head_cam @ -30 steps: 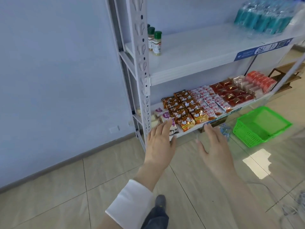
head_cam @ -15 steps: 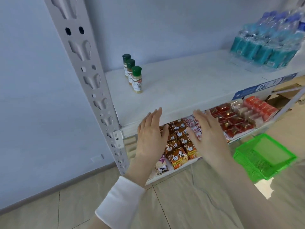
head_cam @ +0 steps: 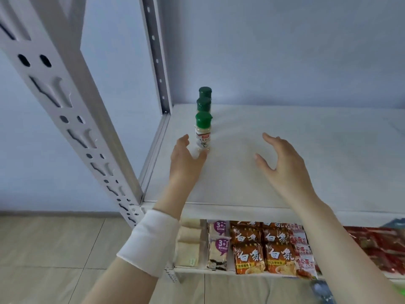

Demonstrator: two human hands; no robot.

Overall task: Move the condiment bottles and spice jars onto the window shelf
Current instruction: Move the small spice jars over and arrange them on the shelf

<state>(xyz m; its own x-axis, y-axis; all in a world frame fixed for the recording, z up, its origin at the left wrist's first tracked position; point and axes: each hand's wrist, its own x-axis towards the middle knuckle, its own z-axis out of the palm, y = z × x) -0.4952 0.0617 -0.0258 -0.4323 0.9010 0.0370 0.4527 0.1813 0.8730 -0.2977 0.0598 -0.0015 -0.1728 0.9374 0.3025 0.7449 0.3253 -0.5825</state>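
Fingers (head_cam: 183,140) on the left hand (head_cam: 186,163) are spread in a loose C round the foot of the front jar (head_cam: 203,137), thumb on one side, the rest on the other, nothing gripped yet. Thumb tip might be brushing the base, but honestly I can't tell from this angle. Right hand (head_cam: 282,165) hovers over the bare shelf (head_cam: 306,150) well off to the side, fingers loosely curved, holding nothing.

That jar is the first of three in a tight row running front to back, near the left rear post (head_cam: 157,62), all upright with green caps.

Handling guess: small spice shakers, so light and stiff, with hard smooth sides and a glossy label, probably a bit slippery. They're tall and narrow, so tippy, and lined up that close, a nudge to the front one could knock the two behind it. I'd pinch round the body just under the cap, not the cap itself, and lift straight up.

What you can't see: middle jar (head_cam: 203,105) and back jar (head_cam: 205,93) are mostly hidden behind the front one, so only caps and a sliver show. Label print is too small to read. No window shelf in view, and no condiment bottles either. Snack packs (head_cam: 260,253) on the lower level are cut off by the shelf edge, and the far right is a blur
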